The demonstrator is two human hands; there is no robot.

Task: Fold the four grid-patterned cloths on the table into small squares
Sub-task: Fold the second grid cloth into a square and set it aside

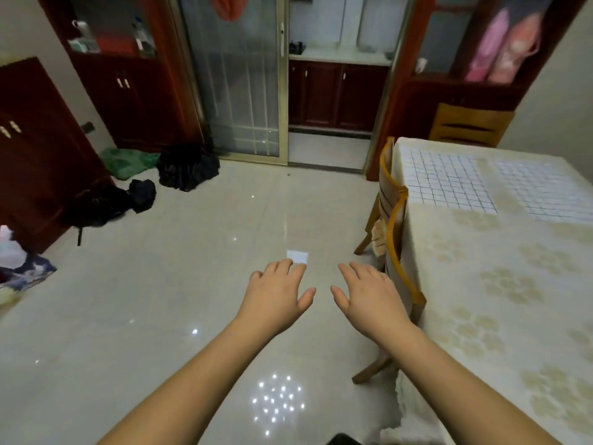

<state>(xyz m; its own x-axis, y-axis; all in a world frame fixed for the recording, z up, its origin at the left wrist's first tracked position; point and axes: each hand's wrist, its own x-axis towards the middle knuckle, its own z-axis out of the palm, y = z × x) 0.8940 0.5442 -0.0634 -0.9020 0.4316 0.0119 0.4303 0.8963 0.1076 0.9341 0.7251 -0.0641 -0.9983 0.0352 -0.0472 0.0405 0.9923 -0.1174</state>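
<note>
Both hands are extended forward over the floor, palms down, fingers straight and slightly spread, holding nothing. The left hand point(278, 292) and the right hand point(369, 292) are near each other but apart, thumbs pointing inward. Neither hand touches any cloth. Below the left fingertips point(285, 263) a small white square point(297, 256) lies on the floor point(160, 284); whether it is paper or fabric cannot be told. The task items lie well apart from the fingers, up and to the right: two grid cloths are visible, spread flat on the table point(481, 300). The near cloth point(446, 179) has dark lines and sits at the table's far left corner; the pale cloth point(545, 191) lies just beside it to the right and runs out of view. The other two cloths are not in view. A chair point(398, 239) stands against the table edge between the hands and the cloths. Probable faults from this position: the right arm may strike the chair back when swinging toward the table; a reach across the table may drag the tablecloth and shift the cloths; pulling the near cloth may disturb the pale cloth where the two almost meet. No fold appears to be started on either visible cloth.
</note>
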